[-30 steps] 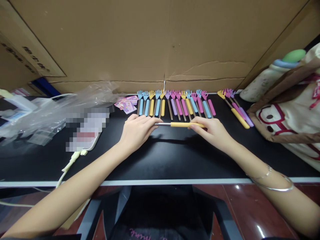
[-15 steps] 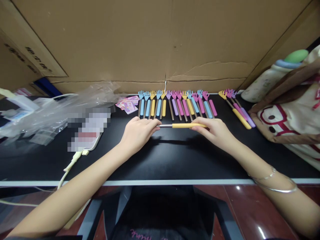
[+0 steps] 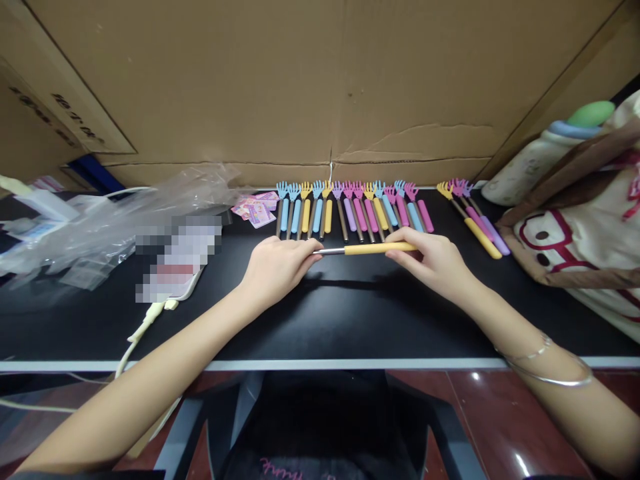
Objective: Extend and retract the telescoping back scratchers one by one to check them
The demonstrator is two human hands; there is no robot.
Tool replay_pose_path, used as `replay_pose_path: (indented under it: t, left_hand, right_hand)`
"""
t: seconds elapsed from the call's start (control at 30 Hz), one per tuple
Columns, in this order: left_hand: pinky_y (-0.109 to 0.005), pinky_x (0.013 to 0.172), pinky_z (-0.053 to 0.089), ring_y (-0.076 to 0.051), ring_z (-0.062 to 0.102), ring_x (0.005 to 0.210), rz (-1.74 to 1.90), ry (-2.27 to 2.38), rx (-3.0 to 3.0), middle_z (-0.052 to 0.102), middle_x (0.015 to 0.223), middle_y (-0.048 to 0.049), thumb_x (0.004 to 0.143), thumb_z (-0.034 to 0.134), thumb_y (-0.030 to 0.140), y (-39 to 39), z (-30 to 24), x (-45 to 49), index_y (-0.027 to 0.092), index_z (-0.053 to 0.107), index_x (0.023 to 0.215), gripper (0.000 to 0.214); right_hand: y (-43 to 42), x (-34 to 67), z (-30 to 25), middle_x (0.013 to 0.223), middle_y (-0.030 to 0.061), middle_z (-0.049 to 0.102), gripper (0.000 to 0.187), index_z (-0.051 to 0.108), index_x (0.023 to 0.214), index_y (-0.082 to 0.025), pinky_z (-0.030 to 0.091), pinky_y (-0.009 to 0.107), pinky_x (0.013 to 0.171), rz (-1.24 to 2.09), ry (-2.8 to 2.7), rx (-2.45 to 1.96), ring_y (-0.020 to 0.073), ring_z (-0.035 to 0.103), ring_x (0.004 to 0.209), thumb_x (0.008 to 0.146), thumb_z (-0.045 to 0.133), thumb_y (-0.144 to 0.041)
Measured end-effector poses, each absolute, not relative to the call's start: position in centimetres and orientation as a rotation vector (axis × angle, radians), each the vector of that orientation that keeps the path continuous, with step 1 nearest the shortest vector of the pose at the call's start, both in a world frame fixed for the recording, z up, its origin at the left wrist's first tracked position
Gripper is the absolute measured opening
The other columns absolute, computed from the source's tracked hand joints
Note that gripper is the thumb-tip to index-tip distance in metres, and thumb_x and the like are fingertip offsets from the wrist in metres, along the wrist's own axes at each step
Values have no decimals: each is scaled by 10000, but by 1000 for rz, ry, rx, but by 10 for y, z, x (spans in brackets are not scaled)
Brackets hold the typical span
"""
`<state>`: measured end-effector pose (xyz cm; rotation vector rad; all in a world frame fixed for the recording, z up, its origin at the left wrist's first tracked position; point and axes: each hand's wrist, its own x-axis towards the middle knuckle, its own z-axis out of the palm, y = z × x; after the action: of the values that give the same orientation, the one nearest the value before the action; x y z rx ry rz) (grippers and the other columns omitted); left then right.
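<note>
Just above the dark table, a back scratcher with a metal shaft and a yellow handle sleeve lies level between my hands. My left hand is closed round the shaft end and hides whatever is beyond it. My right hand pinches the far end of the yellow sleeve between thumb and fingers. Behind them runs a row of claw-headed rods in blue, yellow, purple and pink, with coloured handle sleeves lying among them. To the right lie a few back scratchers with sleeves on their shafts.
At left are crumpled clear plastic bags and a phone with a cable plugged in. Small printed cards lie by the row. A bottle and a cloth bag stand at right. Cardboard walls the back.
The right end of the back scratcher has risen slightly, and my right fingers have shifted a little on the sleeve. My left hand has hardly moved.
</note>
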<state>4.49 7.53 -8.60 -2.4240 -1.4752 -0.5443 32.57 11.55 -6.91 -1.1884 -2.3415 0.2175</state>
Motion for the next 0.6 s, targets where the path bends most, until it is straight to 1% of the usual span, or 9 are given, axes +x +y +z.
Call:
replay_pose_path:
  t: [0.1, 0.23, 0.37, 0.6]
  left_hand:
    - [-314, 614, 329, -179, 649, 697, -535, -1501, -2380, 713, 786, -8, 993, 371, 388, 75, -85, 46, 230, 628, 956, 303]
    - [-318, 624, 323, -181, 634, 702, -513, -1500, -2343, 687, 753, -20, 988, 387, 364, 76, -85, 44, 222, 617, 931, 277]
    - [-323, 642, 338, -188, 625, 711, -504, -1457, -2371, 673, 742, -20, 981, 403, 358, 77, -84, 40, 223, 618, 916, 262]
    - [-322, 645, 347, -191, 617, 712, -593, -1389, -2380, 686, 751, -30, 982, 394, 377, 78, -81, 35, 223, 652, 915, 309]
  right_hand:
    - [115, 325, -68, 765, 18, 650, 258, 603, 918, -215, 338, 234, 550, 170, -2333, -1239, 135, 532, 576, 909, 487, -445]
    - [116, 325, -70, 682, 10, 605, 278, 584, 911, -215, 318, 234, 540, 169, -2376, -1264, 138, 501, 540, 943, 418, -436]
    - [116, 325, -72, 633, -1, 557, 286, 563, 892, -209, 310, 236, 545, 279, -2448, -1217, 137, 483, 519, 951, 390, -429]
    - [113, 322, -67, 654, -6, 509, 356, 586, 857, -172, 307, 237, 565, 527, -2386, -1120, 118, 441, 554, 957, 385, -449]
